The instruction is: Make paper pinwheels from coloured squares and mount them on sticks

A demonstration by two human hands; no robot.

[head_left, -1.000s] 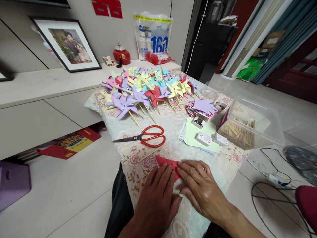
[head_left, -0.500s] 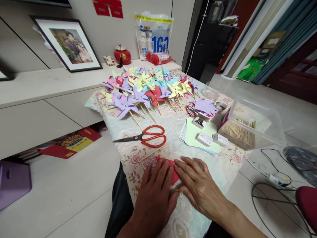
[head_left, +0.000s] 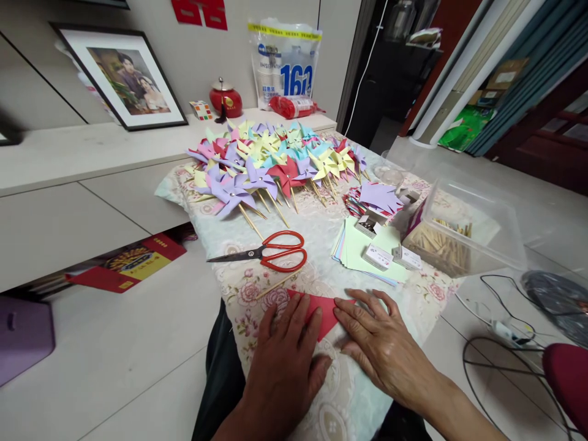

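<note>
rt hand (head_left: 379, 346) had slid outward vs a half-sec ago, baring more red paper (head_left: 327, 320) btwn the hands, prob smoothing its fold. lt hand (head_left: 281, 367) & rt lay flat, fingers slightly spread, pressing w/o gripping; paper sat on table (head_left: 319, 229), nr scissors (head_left: 252, 253).

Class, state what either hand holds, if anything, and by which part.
Nothing is gripped: the left hand rests its fingers on the left part of the red paper triangle, the right hand on the right.
</note>
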